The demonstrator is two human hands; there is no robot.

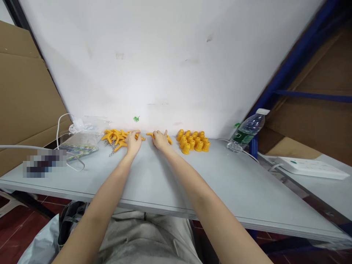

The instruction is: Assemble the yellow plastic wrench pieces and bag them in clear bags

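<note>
My left hand (134, 142) is at the right side of a pile of yellow plastic handles (117, 135) with spiral metal ends. Its fingers are closed on one of these handles, whose metal tip pokes out to the right. Beside it, my right hand (160, 141) is curled over a yellow handle, parts of which show on both sides of the fingers. My palm hides how it is gripped. Several yellow cone-shaped caps (192, 141) stand grouped in rows to the right of my right hand.
A clear water bottle (244, 134) leans at the right, near a blue post (272, 84). A white power strip (310, 168) lies on the adjoining surface. Clear plastic bags (82, 137) and white cables sit at the left. A white wall (170, 66) rises behind the table (236, 183).
</note>
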